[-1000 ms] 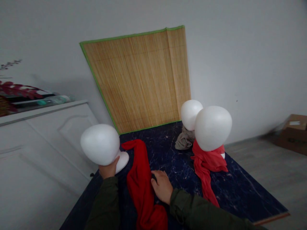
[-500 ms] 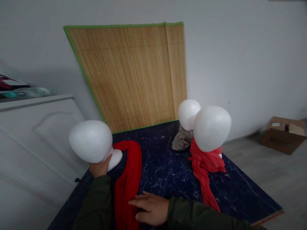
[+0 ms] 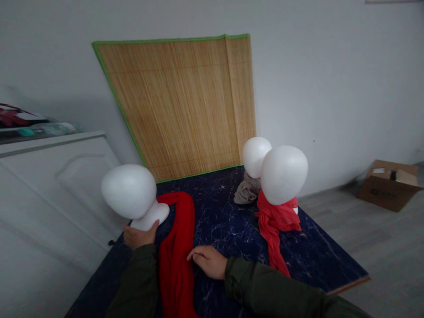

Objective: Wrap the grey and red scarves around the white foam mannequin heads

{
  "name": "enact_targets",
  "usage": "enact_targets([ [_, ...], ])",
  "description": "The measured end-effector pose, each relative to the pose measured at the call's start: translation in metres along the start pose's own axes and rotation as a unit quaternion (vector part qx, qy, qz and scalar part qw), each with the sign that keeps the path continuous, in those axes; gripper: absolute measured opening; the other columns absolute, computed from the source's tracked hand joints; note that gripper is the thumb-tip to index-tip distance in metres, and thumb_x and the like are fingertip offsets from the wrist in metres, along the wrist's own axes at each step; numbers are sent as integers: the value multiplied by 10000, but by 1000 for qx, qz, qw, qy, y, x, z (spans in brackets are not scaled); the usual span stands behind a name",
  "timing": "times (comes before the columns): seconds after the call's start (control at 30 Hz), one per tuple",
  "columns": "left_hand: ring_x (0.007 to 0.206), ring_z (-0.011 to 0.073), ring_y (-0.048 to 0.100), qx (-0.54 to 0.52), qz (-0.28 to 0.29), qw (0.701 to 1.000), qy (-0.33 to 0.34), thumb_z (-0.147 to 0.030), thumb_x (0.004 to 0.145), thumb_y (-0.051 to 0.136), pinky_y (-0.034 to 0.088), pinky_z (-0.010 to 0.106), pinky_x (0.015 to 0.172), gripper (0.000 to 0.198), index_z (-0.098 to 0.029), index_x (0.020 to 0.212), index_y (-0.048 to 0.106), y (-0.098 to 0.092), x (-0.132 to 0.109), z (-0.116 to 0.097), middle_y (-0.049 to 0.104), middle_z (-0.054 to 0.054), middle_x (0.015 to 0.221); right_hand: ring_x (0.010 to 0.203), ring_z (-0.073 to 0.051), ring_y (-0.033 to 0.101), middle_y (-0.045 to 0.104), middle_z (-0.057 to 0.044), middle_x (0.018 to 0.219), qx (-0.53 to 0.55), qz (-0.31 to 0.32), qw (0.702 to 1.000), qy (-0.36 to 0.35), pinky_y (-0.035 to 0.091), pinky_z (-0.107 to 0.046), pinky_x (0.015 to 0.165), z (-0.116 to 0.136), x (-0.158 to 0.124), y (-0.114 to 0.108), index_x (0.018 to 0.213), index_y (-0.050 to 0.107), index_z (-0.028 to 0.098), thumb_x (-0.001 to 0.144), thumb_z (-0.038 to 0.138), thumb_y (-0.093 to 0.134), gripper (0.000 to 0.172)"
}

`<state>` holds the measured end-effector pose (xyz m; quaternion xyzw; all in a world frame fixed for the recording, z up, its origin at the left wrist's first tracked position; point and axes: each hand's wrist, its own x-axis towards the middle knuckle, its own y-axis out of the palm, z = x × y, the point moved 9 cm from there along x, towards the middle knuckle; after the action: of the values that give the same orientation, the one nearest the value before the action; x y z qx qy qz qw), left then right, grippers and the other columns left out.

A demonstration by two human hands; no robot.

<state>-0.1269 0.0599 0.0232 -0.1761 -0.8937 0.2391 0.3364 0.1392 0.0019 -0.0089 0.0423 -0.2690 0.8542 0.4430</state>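
On the left, a white foam mannequin head [image 3: 130,192] stands with its round base on the table. My left hand [image 3: 141,236] grips that base from the near side, thumb to the right. A long red scarf [image 3: 177,265] lies lengthwise beside it, its far end bending toward the base. At the scarf's right edge, my right hand [image 3: 208,261] has its fingers drawn together in a pinch on the fabric; the fingertips are partly hidden. Two more foam heads stand to the right: the nearer one [image 3: 284,174] wears a coral scarf [image 3: 274,221], the farther one [image 3: 256,155] a grey-brown scarf [image 3: 247,191].
The dark blue marbled table [image 3: 218,221] meets the wall, where a bamboo mat [image 3: 185,106] with green edging leans. A white cabinet [image 3: 59,198] borders the left side, with a plastic bottle [image 3: 49,129] on top. An open cardboard box [image 3: 387,187] sits on the floor at right.
My right hand has gone from spread fingers over the scarf to closed fingers at its edge, slightly farther forward. My left hand has shifted lower around the head's base. The view has moved slightly.
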Motion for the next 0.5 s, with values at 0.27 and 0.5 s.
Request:
enact_targets([
  [0.27, 1110, 286, 473, -119, 39, 986, 106, -434, 670, 556, 375, 403, 951, 668, -75, 1212, 404, -55, -65, -40, 502, 169, 1198, 739, -113, 569, 620, -3, 752, 22, -164, 985, 41, 433, -216, 697, 10, -22, -36, 784, 604, 170, 820, 140, 388, 221],
  [0.5, 920, 211, 594, -134, 412, 866, 249, -416, 746, 490, 445, 337, 871, 338, -197, 980, 597, -49, -172, -159, 648, 51, 983, 692, -129, 507, 530, -6, 739, 52, -387, 919, -55, 408, -244, 643, 52, -134, -158, 818, 546, 184, 818, 233, 439, 118],
])
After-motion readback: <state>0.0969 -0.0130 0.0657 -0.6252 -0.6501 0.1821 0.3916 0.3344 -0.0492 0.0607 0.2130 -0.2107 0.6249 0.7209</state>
